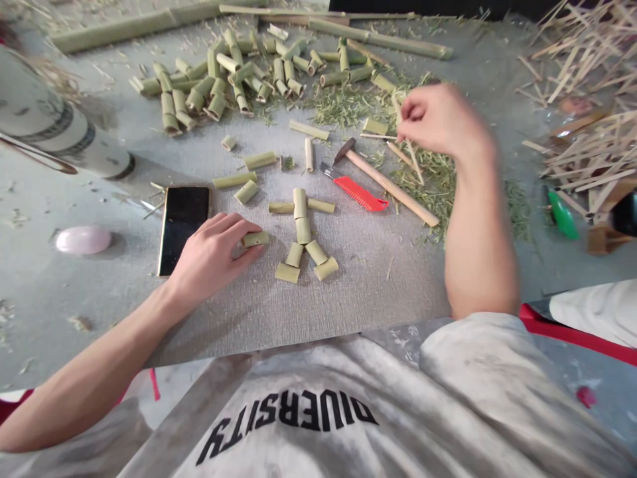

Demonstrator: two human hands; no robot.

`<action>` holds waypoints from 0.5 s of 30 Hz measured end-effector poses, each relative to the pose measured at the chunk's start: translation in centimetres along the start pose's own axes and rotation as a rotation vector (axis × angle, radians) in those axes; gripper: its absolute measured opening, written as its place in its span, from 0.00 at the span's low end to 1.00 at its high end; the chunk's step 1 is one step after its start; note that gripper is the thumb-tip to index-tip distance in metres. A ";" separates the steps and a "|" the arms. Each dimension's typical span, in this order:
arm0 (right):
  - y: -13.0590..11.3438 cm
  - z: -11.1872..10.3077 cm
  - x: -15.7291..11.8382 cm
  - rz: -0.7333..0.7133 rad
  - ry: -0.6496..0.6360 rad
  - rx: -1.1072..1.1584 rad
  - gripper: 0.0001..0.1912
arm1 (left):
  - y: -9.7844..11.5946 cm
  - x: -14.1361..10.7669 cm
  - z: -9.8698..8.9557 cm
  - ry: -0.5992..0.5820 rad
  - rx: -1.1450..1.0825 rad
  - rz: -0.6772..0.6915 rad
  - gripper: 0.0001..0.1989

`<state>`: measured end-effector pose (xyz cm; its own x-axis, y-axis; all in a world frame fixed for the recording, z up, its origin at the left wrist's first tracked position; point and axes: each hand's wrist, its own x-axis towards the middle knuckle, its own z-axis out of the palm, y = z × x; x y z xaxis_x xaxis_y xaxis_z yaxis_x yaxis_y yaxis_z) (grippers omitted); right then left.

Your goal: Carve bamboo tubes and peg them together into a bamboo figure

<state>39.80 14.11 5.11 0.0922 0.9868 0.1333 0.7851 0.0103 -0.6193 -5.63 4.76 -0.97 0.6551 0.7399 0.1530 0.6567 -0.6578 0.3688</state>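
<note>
At the left, my left hand (212, 249) pinches a short bamboo piece (256, 239) with a small hole in its side, just above the table. Beside it, bamboo pieces are laid out as a stick figure, with a trunk (302, 230), two arms and two bent legs. Over the shavings at the upper right, my right hand (438, 119) is closed, fingers pinched on a thin bamboo strip (416, 162); slight blur softens the fingertips. Near that hand lie a hammer (393, 186) and a red utility knife (359, 192) with its blade end showing.
A phone (185, 219) lies beside my left wrist, with a pink oval object (83, 239) farther left. Bamboo segments (239, 70) are heaped at the back, before long bamboo poles (144, 28). Green shavings (343, 106) and piles of thin sticks (587, 159) cover the right side.
</note>
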 end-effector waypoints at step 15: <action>-11.4 -0.4 -4.7 -0.187 0.112 0.287 0.02 | -0.1 0.2 -0.2 0.044 -0.070 -0.111 0.07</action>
<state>30.64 9.30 11.86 0.0420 0.9398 0.3392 0.5919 0.2501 -0.7662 -5.60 5.00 -0.80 0.5616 0.8142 0.1475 0.6956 -0.5611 0.4487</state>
